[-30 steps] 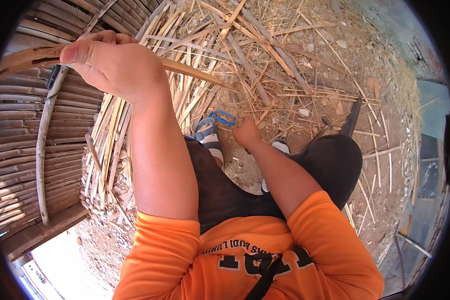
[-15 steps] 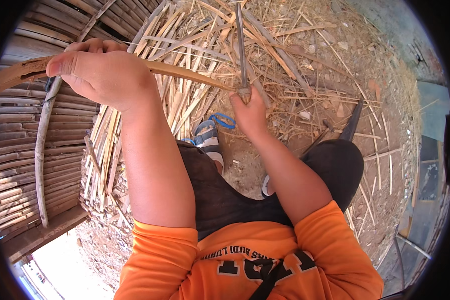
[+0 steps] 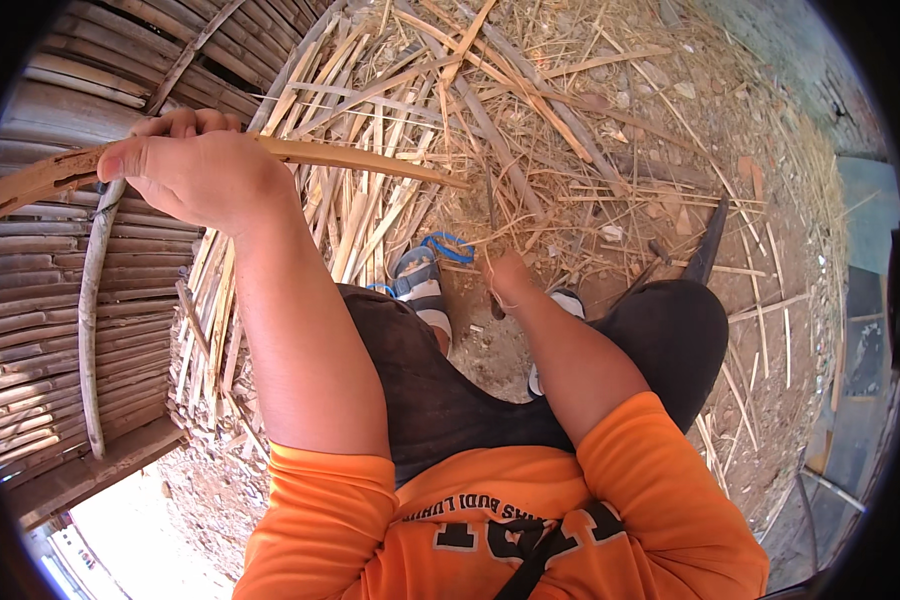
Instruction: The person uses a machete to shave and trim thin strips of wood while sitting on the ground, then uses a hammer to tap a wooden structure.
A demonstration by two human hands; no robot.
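My left hand (image 3: 198, 172) is wrapped round a long split bamboo strip (image 3: 365, 163), raised at the left. One end of the strip reaches past the fist to the far left, with a cracked brown surface. Its pale, narrower end points right, over the littered ground. Lower and near the middle, my right hand (image 3: 508, 278) is closed round the handle of a long-bladed knife (image 3: 490, 205). The blade stretches away from me and is hard to make out against the straw. Between the strip's pale end and my right hand there is a gap.
Bamboo slats (image 3: 375, 215) and shavings lie heaped ahead. A bamboo slat wall (image 3: 30, 300) stands at the left. Below are my sandalled foot (image 3: 420, 280) beside a blue strap (image 3: 448, 247), and my dark-trousered knee (image 3: 670, 330). A dark pointed piece (image 3: 708, 240) lies right of centre.
My right hand has drawn the knife down toward me, away from the bamboo strip's end. The left hand with the strip has dipped slightly.
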